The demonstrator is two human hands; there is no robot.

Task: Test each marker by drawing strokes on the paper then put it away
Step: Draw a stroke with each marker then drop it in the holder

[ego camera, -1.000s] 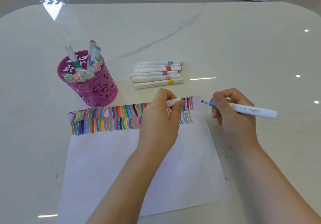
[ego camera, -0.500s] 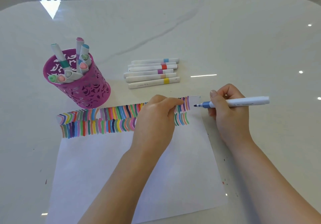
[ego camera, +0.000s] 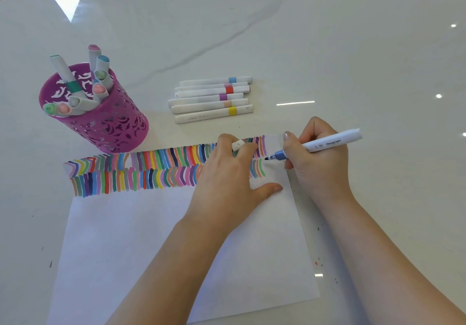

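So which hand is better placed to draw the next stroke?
Right hand: it grips the uncapped blue marker, tip at the paper beside the last strokes. Left hand rests on the paper and holds the cap.

Looks like a home: glossy marble-look table (ego camera: 327, 35), purple cut-out pen cup (ego camera: 108, 125)

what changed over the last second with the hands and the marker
The right hand swung the blue marker left, bringing its tip from the right edge of the paper to just beside the last strokes. The left hand still pinches the cap but has spread its thumb flat on the paper. The six loose markers and the pink cup stayed put.
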